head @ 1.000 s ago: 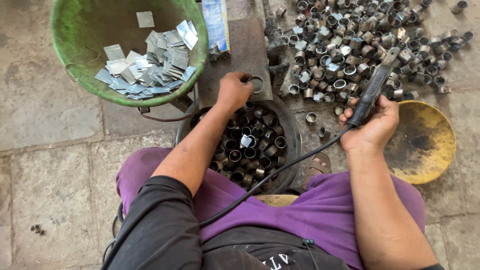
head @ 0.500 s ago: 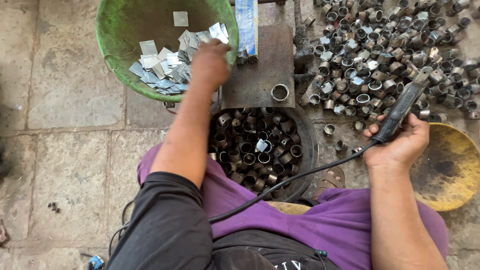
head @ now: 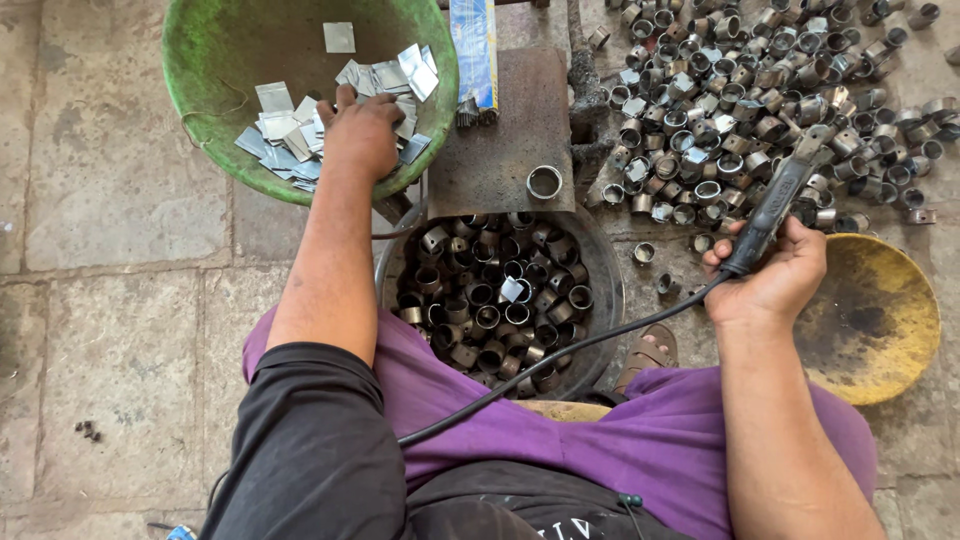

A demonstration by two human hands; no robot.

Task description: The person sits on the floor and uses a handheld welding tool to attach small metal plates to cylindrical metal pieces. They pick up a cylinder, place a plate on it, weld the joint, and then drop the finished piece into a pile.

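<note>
- Left hand (head: 360,132) reaching into the green basin (head: 210,140) at 11 o'clock, fingers curled down onto the heap of small flat metal squares (head: 290,130); whether a square is actually pinched cannot be told.
- Right hand (head: 770,280) at 3 o'clock, clenched around the black handle of a corded welding holder (head: 775,205), tip pointing up toward 1 o'clock.
- Black cable (head: 560,350) trailing from the handle down across the purple lap toward 7 o'clock.
- Single metal ring (head: 544,182) standing on the rusty steel plate (head: 490,150) at 12 o'clock, well apart from both hands.
- Round pan of dark metal rings (head: 500,300) at centre, just below the plate, between the two forearms.
- Loose pile of ring pieces (head: 760,90) spread over the stone floor at 1 to 2 o'clock, just beyond the holder's tip.
- Yellow dish (head: 880,320) at 3 o'clock, just beside the right hand.
- Blue-and-white packet (head: 474,50) lying at 12 o'clock between basin and plate.
</note>
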